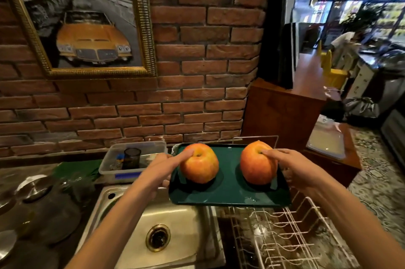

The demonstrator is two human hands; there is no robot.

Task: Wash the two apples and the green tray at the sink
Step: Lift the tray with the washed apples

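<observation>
A dark green tray [228, 194] is held up level over the right rim of the steel sink [175, 220]. Two red-orange apples stand on it: the left apple [200, 164] and the right apple [256, 164]. My left hand [161, 170] grips the tray's left edge, its forefinger stretched over the top of the left apple. On the other side, my right hand [289, 169] holds the right edge, with fingers resting on the right apple's top. The sink basin shows a drain [158, 237]; no tap is in view.
A white wire dish rack [289, 235] sits right of the sink. A clear plastic tub [133, 159] holding a dark cup stands against the brick wall. Dark pots and a steel lid [35, 189] lie at left. A wooden cabinet [285, 115] stands at right.
</observation>
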